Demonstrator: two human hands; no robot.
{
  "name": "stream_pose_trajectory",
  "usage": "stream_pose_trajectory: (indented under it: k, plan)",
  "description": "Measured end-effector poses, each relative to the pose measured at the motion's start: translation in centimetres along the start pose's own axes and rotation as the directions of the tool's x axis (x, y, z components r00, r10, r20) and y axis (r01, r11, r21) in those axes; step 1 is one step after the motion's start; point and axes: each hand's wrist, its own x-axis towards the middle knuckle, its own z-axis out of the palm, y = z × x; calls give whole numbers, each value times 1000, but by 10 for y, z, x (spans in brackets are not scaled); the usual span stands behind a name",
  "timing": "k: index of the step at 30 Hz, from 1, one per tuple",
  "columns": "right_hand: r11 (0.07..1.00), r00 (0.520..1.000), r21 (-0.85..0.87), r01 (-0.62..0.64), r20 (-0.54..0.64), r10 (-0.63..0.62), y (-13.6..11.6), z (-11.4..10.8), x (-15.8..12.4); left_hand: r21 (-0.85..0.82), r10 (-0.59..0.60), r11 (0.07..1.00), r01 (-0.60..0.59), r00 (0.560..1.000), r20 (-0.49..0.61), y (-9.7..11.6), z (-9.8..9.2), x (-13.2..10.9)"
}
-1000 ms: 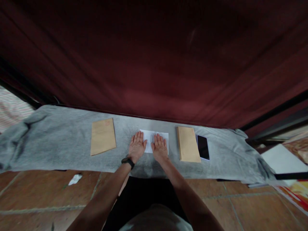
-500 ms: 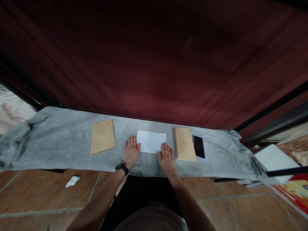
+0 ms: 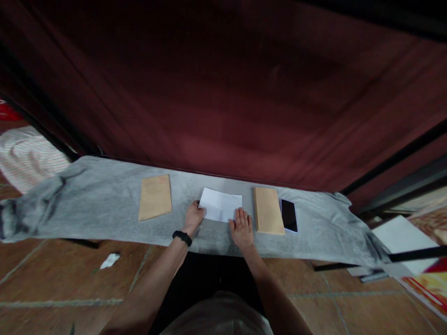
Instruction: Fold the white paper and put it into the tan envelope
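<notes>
The white paper sheet [image 3: 220, 204] lies folded. The left hand [image 3: 193, 217] pinches its corner; the right hand [image 3: 241, 227], fingers open, touches its edge.

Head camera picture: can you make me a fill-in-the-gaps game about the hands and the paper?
1. The left hand and the right hand both touch the paper, which is ____ in colour.
2. The black band sits on the ____ wrist.
3. The phone lies beside the brown envelope on the person's ____ side.
4. The cloth under everything is ____.

Missing words: white; left; right; grey.
</notes>
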Motion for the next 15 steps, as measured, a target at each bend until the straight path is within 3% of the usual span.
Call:
stream_pose_trajectory:
  k: [3,7,11,13,15]
  plan:
    - [1000,1000,11,6,29,-6,2,-5,0,-126,-49,991,54,998,45,-6,-6,-6]
    - [995,997,70,71,1,-71,-4,-13,-2,-323,-119,938,129,992,50,-15,-10,-32]
    - [959,974,180,220,23,-227,-23,-18,-6,-471,-171,864,178,984,59,-19,3,-64]
    - [925,950,249,287,48,-308,-32,-19,-7,-608,-190,761,224,974,122,-19,17,-80]
    - [883,926,328,335,59,-374,-34,-18,-7,-769,-206,582,264,963,175,-19,31,-96]
